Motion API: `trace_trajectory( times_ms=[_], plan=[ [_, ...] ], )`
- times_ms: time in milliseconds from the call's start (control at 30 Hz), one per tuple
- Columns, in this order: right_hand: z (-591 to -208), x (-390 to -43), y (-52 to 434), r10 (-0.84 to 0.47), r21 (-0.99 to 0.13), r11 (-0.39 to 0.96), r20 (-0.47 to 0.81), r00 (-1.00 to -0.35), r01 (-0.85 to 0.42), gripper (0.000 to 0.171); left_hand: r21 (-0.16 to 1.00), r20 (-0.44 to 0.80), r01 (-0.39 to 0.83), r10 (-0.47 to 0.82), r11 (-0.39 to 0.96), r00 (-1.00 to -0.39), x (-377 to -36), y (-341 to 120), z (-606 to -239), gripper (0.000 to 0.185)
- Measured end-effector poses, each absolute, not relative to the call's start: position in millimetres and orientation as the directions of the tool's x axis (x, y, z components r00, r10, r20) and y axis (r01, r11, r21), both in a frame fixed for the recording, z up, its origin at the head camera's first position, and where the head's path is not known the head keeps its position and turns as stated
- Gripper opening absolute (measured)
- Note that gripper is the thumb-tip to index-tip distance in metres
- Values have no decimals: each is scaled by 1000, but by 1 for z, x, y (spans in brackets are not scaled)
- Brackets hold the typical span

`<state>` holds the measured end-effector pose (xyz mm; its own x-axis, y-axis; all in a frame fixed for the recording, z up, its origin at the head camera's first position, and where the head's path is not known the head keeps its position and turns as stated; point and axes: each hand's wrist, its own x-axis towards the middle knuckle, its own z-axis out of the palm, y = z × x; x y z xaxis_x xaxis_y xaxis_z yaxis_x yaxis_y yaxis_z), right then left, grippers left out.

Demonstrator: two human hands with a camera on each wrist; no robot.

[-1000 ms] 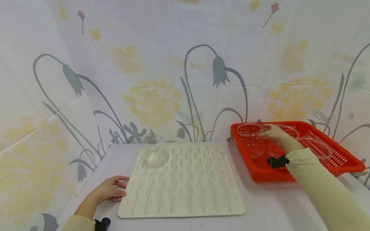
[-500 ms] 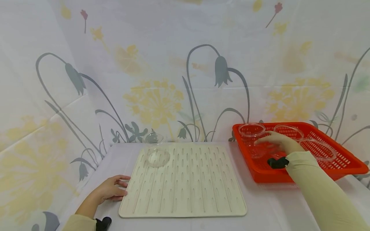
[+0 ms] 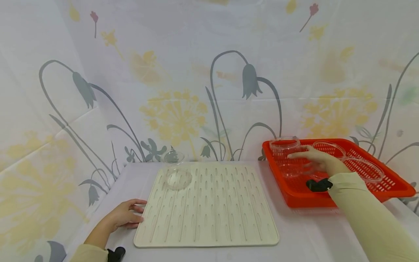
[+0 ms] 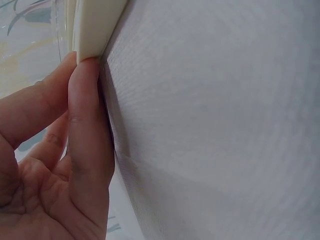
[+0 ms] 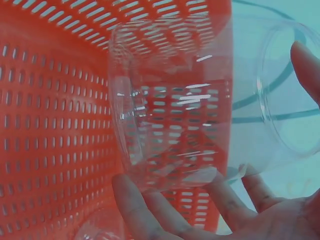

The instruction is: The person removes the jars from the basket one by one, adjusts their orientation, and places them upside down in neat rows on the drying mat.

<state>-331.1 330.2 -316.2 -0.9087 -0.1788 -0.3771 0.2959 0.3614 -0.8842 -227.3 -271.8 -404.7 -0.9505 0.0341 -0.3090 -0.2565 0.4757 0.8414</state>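
White cloth covers the table (image 3: 311, 236) I work over, and a printed backdrop (image 3: 183, 72) of grey bellflowers and yellow dandelions hangs behind and to the left of it. On the cloth lies a cream ribbed drying mat (image 3: 206, 207), with one clear cup (image 3: 178, 178) lying near its far left corner and another clear piece (image 3: 173, 157) just behind it at the mat's far edge.

My left hand (image 3: 122, 217) rests flat on the cloth, fingers relaxed and touching the mat's left edge; the left wrist view shows fingertips (image 4: 87, 125) pressed against that edge.

To the right sits a red slotted basket (image 3: 389, 187) holding several clear plastic containers. My right hand (image 3: 315, 160) reaches into it, and its fingers (image 5: 145, 210) curl round a clear round container (image 3: 284, 147) at the basket's near-left corner; from the right wrist the container (image 5: 170, 115) lies tipped on its side in my grip against the red mesh.
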Motion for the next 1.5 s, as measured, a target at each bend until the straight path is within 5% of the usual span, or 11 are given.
trace_trajectory(
  times_ms=[267, 500, 800, 1500],
  plan=[
    [-310, -328, 327, -181, -901, 349, -336, -924, 259, 94, 848, -305, -254, 37, 464, -952, -227, -273, -407, 62],
    [-303, -323, 321, -154, -923, 340, -242, -958, 179, 66, 851, -296, -244, 42, 465, -954, -226, -274, -406, 62],
    [-287, -310, 311, -149, -914, 388, -192, -970, 121, 95, 861, -268, -219, 44, 459, -962, -227, -275, -403, 62],
    [-261, -291, 287, -163, -896, 443, -70, -984, -10, 81, 935, -72, 3, 198, 355, -978, -229, -228, -367, 63]
  ],
)
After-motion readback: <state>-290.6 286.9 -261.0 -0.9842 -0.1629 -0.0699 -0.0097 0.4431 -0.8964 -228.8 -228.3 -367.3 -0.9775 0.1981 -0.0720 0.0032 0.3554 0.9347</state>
